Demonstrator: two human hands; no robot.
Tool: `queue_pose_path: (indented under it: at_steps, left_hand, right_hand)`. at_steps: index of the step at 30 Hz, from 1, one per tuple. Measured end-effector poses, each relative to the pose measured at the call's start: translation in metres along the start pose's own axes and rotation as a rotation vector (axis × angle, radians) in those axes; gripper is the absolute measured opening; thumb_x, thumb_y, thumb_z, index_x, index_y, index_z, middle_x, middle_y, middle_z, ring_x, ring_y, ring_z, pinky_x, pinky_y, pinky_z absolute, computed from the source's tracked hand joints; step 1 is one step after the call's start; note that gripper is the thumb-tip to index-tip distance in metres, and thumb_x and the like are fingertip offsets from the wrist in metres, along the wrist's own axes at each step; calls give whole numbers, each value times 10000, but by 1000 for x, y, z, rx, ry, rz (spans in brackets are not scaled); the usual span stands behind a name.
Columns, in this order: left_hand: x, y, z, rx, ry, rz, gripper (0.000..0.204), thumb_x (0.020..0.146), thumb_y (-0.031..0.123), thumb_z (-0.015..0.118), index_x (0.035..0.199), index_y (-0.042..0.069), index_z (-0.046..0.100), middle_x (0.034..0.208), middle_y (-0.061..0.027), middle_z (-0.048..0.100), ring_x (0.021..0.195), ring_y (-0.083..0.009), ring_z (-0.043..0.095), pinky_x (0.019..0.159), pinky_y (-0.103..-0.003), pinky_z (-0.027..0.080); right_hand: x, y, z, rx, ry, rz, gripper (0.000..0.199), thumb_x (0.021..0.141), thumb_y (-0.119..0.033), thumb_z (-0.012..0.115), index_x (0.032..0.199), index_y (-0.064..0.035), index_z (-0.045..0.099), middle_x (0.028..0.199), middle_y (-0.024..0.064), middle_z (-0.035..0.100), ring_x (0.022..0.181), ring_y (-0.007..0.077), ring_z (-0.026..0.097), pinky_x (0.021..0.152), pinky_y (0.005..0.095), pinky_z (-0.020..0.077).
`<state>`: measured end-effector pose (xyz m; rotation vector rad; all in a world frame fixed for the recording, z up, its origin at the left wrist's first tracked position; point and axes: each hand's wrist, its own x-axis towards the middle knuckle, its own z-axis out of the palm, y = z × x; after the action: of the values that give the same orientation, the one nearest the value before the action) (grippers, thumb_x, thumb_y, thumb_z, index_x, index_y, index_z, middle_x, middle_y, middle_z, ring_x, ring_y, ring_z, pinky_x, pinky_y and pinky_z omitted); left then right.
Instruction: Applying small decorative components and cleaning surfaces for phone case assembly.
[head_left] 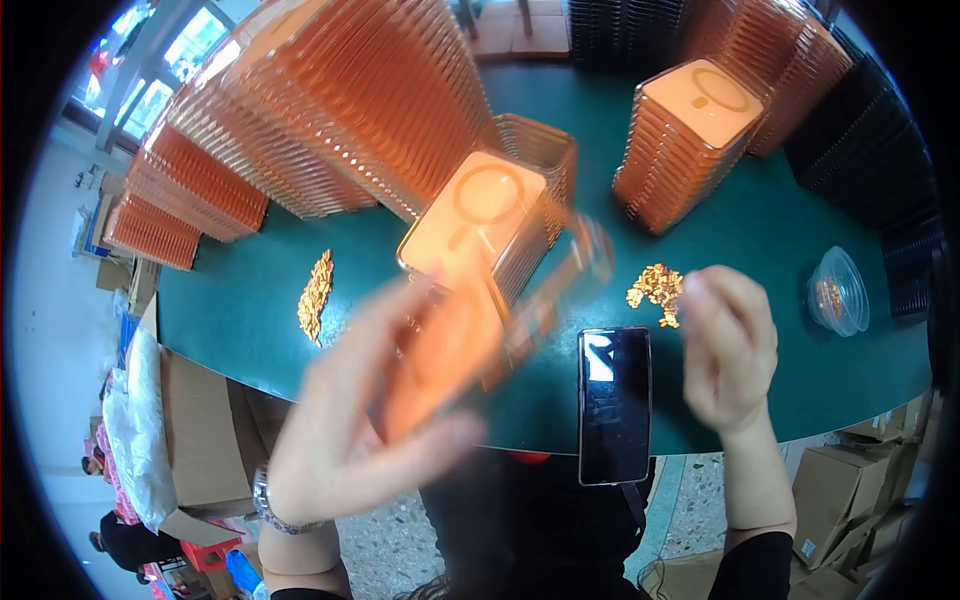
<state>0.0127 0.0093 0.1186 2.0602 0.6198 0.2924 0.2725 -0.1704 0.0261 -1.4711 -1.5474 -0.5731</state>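
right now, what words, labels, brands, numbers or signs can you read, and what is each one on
None can be read.
Carton: a label, too small to read.
Phone: any text on the screen is too small to read.
Case in the left hand: blurred.
Stacks: ring and oblong marks, no readable lettering.

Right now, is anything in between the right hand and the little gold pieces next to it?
Nothing visible is. The right hand is at the right edge of the little gold pieces; I can't tell if they touch. The phone lies left of the hand, not between.
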Motion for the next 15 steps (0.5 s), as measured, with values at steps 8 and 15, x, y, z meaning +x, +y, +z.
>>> queue_pose_path:
  at_steps: [8,15]
  left_hand:
    - [114,16,37,920,226,-16,823,930,506,794,1557,62,499,1325,-224,646,1148,-385,704,971,-461,561]
    - [99,2,33,948,123,91,910,890,478,815,1622,106,426,1351,-206,605,1181,-408,683,897,-479,607]
  right_hand:
    - [-90,75,-26,-175,-260,336,465,895,52,707,1335,-93,738,952,100,636,776,256,672,679,371,559]
    - [-83,73,-28,-57,-266,473,340,932,-16,711,1262,-80,753,945,81,640,768,250,670,666,381,545]
